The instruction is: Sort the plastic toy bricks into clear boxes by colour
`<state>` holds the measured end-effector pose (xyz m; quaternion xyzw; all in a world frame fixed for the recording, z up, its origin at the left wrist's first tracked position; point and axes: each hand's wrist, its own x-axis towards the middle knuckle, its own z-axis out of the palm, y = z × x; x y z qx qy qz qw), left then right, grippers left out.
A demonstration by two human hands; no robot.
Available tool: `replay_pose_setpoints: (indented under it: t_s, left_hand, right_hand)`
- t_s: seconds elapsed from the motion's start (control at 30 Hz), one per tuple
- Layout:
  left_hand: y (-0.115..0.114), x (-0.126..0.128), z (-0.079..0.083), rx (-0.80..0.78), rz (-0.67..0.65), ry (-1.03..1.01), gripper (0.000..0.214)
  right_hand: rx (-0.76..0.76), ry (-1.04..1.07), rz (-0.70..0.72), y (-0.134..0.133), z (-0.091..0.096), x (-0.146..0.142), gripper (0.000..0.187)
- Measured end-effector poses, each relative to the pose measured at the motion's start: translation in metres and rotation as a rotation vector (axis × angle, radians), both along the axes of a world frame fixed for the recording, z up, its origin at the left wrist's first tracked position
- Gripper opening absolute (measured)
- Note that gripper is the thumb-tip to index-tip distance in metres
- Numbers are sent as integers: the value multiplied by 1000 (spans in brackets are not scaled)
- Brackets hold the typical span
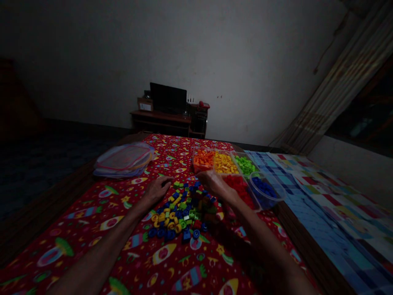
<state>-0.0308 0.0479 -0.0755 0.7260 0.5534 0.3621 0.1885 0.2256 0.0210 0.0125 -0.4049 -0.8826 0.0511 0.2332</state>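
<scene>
A mixed pile of plastic building bricks in blue, yellow, green and red lies on the red patterned cloth. My left hand rests at the pile's left edge, thumb and fingers a little apart, with nothing visible in it. Over the pile's right side reaches my right hand, its fingers drawn together close to the tub of orange bricks. Whatever those fingertips hold, if anything, is hidden. Beside it are tubs of yellow bricks, green bricks, red bricks and blue bricks.
Stacked clear lids lie on the cloth at the left. Past the far edge stands a desk with a monitor. Blue and checked bedding spreads along the right.
</scene>
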Motion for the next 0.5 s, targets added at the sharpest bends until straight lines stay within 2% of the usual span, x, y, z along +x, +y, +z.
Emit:
replay_pose_setpoints:
  t_s: [0.13, 0.23, 0.33, 0.5]
  left_hand:
    - [-1, 5, -1, 32, -164, 27, 44]
    - [-3, 10, -5, 89, -251, 75, 37]
    - [-4, 15, -5, 127, -230, 93, 32]
    - [-1, 18, -1, 47, -110, 113, 34]
  right_hand:
    - [-73, -30, -31, -17, -35, -28, 20]
    - [-94, -26, -44, -15, -50, -33, 25]
    - [-108, 71, -78, -13, -51, -28, 31]
    - [-160, 231, -194, -9, -49, -19, 36]
